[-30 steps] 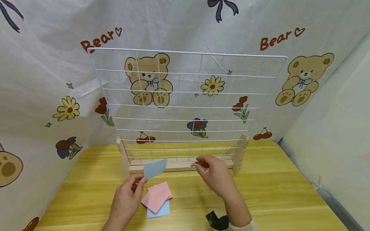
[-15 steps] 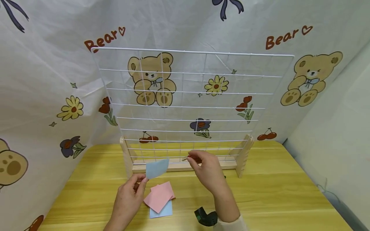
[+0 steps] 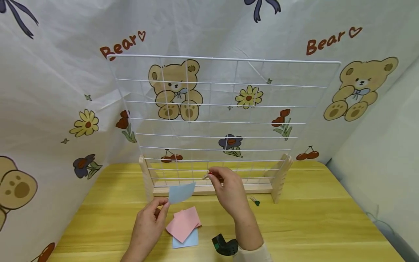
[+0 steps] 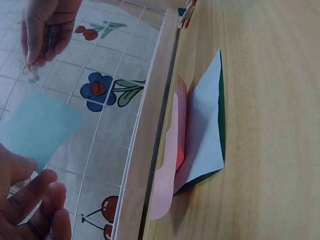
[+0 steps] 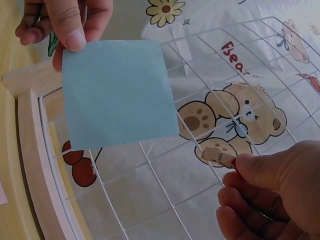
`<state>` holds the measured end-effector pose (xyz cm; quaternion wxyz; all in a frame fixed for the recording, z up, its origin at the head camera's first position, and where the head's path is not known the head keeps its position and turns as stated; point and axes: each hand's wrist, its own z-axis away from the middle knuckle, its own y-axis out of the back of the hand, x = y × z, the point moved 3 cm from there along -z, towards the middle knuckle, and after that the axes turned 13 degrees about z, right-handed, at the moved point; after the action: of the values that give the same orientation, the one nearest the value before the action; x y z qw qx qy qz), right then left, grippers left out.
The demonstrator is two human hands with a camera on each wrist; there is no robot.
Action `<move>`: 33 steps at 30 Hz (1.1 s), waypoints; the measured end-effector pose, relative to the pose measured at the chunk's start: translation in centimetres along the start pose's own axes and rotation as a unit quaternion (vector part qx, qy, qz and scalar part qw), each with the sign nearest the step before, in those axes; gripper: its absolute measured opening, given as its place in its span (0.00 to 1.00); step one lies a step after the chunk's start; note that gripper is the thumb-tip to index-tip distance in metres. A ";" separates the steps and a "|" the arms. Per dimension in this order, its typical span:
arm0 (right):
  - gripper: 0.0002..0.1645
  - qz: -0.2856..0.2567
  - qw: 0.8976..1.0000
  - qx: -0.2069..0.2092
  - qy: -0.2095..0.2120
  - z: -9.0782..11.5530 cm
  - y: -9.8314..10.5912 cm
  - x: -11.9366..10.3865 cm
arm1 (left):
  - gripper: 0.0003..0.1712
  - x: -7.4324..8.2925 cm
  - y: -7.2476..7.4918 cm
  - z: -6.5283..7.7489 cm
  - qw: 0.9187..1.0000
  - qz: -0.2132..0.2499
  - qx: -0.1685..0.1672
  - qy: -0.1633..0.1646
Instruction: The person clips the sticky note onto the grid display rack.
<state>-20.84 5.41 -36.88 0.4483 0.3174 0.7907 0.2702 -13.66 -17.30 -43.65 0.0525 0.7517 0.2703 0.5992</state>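
Note:
Between thumb and fingers, my left hand (image 3: 147,222) pinches a light blue square of paper (image 3: 182,193) by one corner; it hangs in front of the lower part of a white wire grid (image 3: 209,58). My right hand (image 3: 228,193) pinches a small wooden clothespin (image 5: 216,156) with a bit of red at the held end. In the right wrist view the clothespin's bare end points towards the blue paper, a gap apart from it. On the table below lie pink papers (image 3: 184,225) overlapping a blue paper (image 3: 186,241).
The grid stands upright in a wooden base (image 3: 279,178). Another clothespin with a green decoration (image 3: 255,201) lies on the table (image 3: 320,218) right of my right hand. A black device (image 3: 225,245) sits at my right wrist. A bear-print cloth (image 3: 209,22) hangs behind.
My right hand has moved left and slightly up with the clothespin, towards the blue paper. The green-decorated clothespin on the table has come into sight. My left hand keeps its grip on the paper.

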 end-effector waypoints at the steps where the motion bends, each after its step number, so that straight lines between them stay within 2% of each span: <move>1: 0.11 0.000 1.000 0.000 -0.003 0.0 -0.1 0.0 | 0.04 0.0 0.0 0.0 1.000 -0.002 0.002 -0.004; 7: 0.13 0.004 1.000 0.010 -0.024 -0.1 -0.4 0.3 | 0.04 -0.3 0.0 -0.1 0.999 -0.012 0.018 -0.044; 12: 0.15 0.000 0.999 0.022 -0.029 -0.2 -0.8 0.3 | 0.03 -0.5 0.0 -0.3 0.998 -0.024 0.026 -0.060; 20: 0.12 -0.010 0.999 0.036 -0.013 -0.3 -1.3 0.1 | 0.03 -0.8 -0.2 -1.3 0.999 -0.014 0.022 -0.035; 29: 0.12 -0.001 0.999 0.037 0.001 -0.2 -2.0 -0.1 | 0.04 -2.2 -1.7 -2.8 1.000 0.002 -0.005 -0.005; 33: 0.12 0.003 0.999 0.043 0.004 -0.3 -2.1 -0.1 | 0.05 -2.8 -2.0 -3.4 1.000 0.008 -0.006 0.010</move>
<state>-21.63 3.96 -38.15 0.4303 0.3381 0.8024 0.2382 -17.93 -17.74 -45.97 0.0495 0.7474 0.2618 0.6086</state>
